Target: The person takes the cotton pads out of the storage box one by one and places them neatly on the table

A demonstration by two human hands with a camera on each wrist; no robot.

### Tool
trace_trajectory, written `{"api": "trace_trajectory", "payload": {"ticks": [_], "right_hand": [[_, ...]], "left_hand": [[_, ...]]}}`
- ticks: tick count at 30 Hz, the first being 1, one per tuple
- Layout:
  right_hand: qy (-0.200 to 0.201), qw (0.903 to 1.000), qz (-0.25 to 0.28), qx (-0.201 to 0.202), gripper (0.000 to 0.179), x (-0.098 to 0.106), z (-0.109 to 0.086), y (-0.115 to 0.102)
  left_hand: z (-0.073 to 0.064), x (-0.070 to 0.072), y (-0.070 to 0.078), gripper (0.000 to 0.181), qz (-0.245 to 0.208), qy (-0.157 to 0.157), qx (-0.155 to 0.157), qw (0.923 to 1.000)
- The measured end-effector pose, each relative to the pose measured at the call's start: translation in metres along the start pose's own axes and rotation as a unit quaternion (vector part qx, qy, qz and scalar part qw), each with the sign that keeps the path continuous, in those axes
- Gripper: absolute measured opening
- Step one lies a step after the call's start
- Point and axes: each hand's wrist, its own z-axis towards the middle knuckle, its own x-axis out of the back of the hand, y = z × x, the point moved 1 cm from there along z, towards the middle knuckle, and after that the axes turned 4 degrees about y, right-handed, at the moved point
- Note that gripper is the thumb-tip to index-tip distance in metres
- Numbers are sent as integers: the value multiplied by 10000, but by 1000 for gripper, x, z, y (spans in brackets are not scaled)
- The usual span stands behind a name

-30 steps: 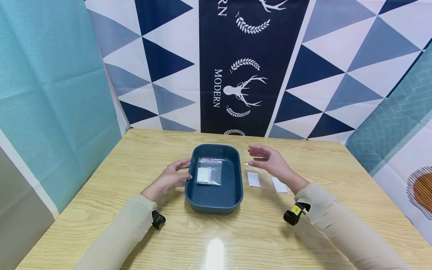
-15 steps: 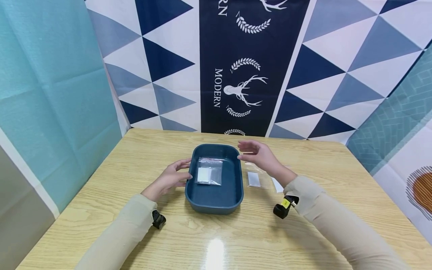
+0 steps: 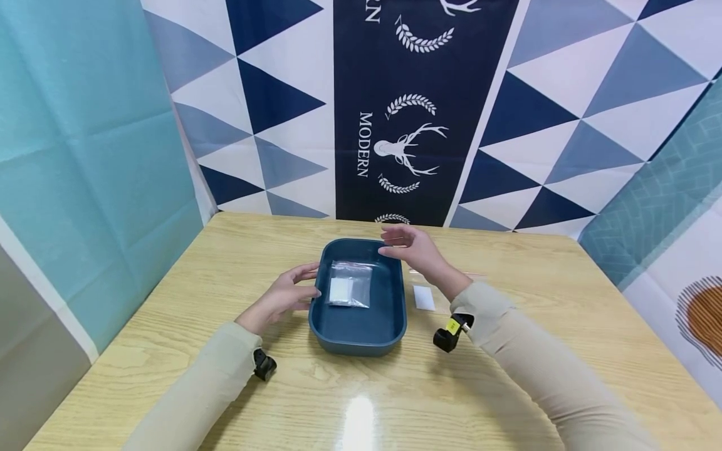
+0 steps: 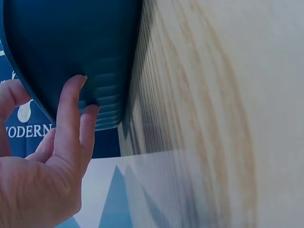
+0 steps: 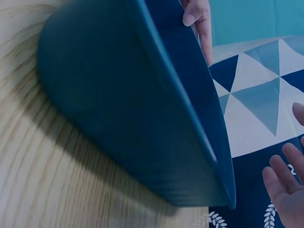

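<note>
A dark blue rectangular container sits on the table, with a clear zip bag holding a white piece lying inside it. My left hand is at the container's left side; its thumb hooks over the rim while the fingers press the outer wall, as the left wrist view shows. Over the far right corner of the container hovers my right hand, fingers apart and loosely bent, nothing between them. In the right wrist view that right hand is off the wall, at the image's right edge.
To the container's right, a clear bag with a white piece lies flat on the wooden table. My right forearm partly covers the bags there. A patterned cloth hangs behind the table, and a teal cloth stands at the left.
My right hand has moved left and away from me, from above the bags on the right to the container's far right corner. The left hand and the container have stayed put.
</note>
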Motion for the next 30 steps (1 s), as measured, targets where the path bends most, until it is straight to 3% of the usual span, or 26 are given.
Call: {"api": "trace_trajectory", "payload": {"ticks": [17,27,30], "right_hand": [[407,9983,282,-300,42,-33,29,-1],[655,9894,1138,-618,42,-51,41,4],[754,9877,1141,-759,42,-56,44,8]], "left_hand": [[0,0,-2,63,-14,7,-58,10000],[1,1,-2,63,-47,-13,-26,10000],[1,1,-2,62,-41,-55,-36,10000]]}}
